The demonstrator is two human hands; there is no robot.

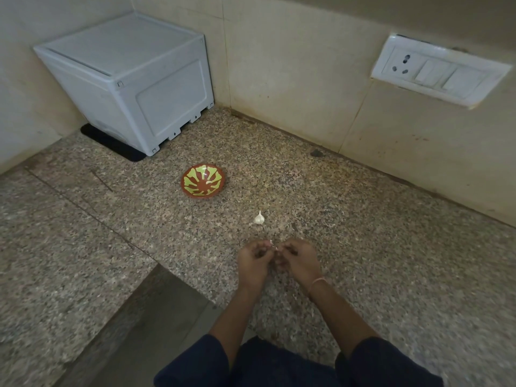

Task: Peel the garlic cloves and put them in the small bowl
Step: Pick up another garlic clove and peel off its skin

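Near side of the small bowl [203, 180], our left hand [252, 261] & right hand [300, 259] both pinch a garlic clove [276, 248], mid-peel. Spare garlic bulb [259, 218] lies btwn bowl & hands. Next, prob: strip skin, drop clove in.

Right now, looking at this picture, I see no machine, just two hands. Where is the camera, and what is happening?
There is no robot here: a person works with bare hands, and the single camera sits on their head, looking forward and down. On the speckled granite counter stand a small brown bowl with a green pattern, nothing visible in it, and a white garlic bulb nearer the person. A pale plastic box sits in the far corner; a white wall socket panel is at the right. The left hand and right hand meet, fingers curled, pinching a small white piece between them, apparently a garlic clove.
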